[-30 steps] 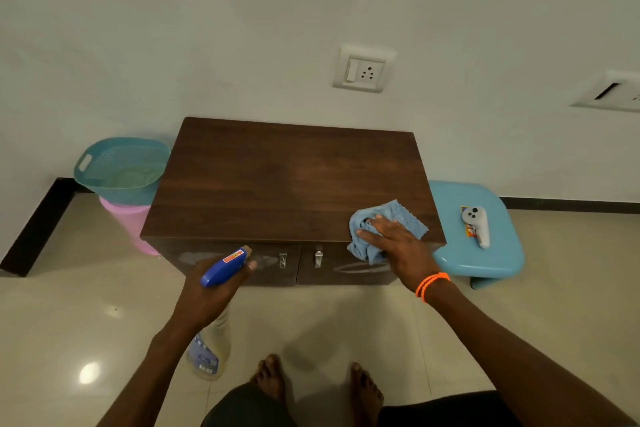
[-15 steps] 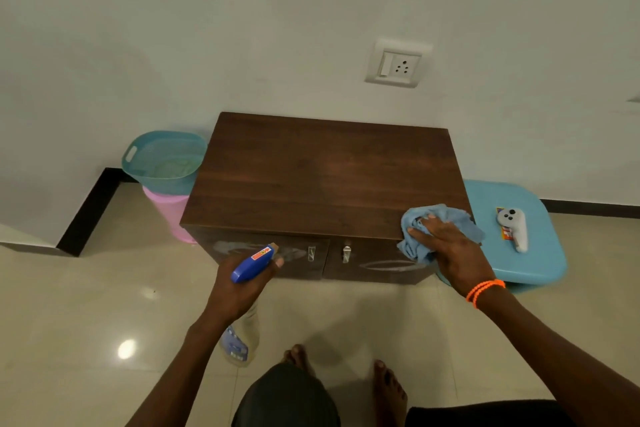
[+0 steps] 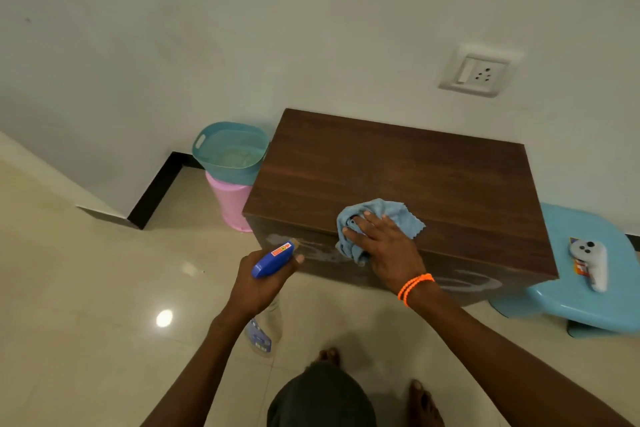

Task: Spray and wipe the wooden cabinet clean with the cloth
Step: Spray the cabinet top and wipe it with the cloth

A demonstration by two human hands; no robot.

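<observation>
At the cabinet's front top edge, your right fingers (image 3: 360,220) lie spread and flat on the cloth (image 3: 377,218), pressing it down; the right hand (image 3: 384,246) covers its near half. Cloth is pale blue, soft and crumpled, with a zigzag hem at its right side, and it folds over the edge onto the front face. An orange beaded band (image 3: 414,288) circles that wrist.

Your left hand (image 3: 259,284) is wrapped tight around the neck of the spray bottle (image 3: 263,336): blue plastic head (image 3: 272,259) pointing toward the cabinet front, clear body hanging below the fist with a blue label.

Cabinet (image 3: 398,177) is a low box in dark wood grain, matt on top, set against a white wall. Its front (image 3: 311,250) carries pale, swirled smears.

Left of it, a teal perforated basket (image 3: 230,151) sits on a pink round bin (image 3: 228,204). Right of it, a glossy light blue stool (image 3: 595,302) bears a white controller (image 3: 592,263). Floor is polished cream tile.
</observation>
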